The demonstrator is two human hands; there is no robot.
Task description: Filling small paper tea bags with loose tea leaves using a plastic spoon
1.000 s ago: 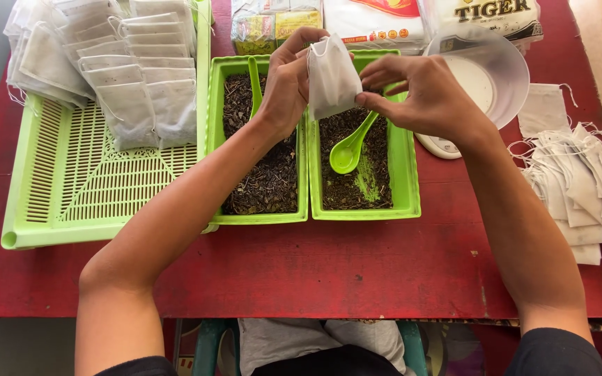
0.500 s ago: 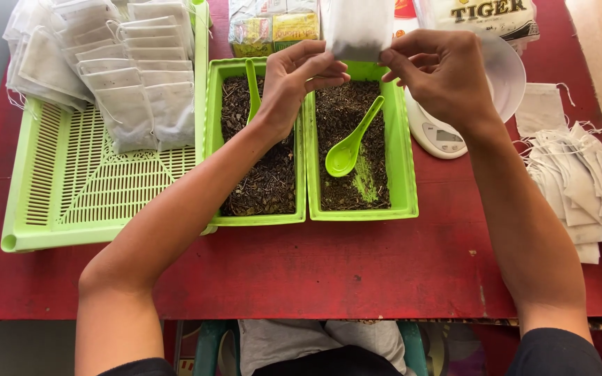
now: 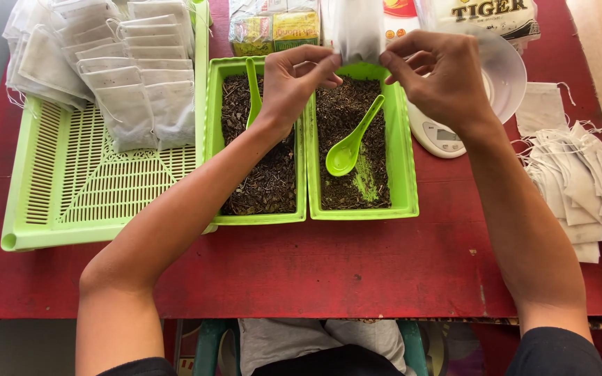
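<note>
Both hands pinch one white filter bag (image 3: 358,31) over the far end of the right green tray (image 3: 405,167) of loose tea. The left hand (image 3: 290,80) now grips the bag's lower left edge between thumb and fingers; half a second ago it was just below the bag. The right hand (image 3: 444,73) keeps its pinch on the lower right edge. The green spoon (image 3: 350,143) lies unmoved in the tea. Filled bags (image 3: 134,76) remain stacked on the slatted tray (image 3: 78,188) at left

white pouch (image 3: 358,31) lifted higher — left hand (image 3: 294,80) regrips
</note>
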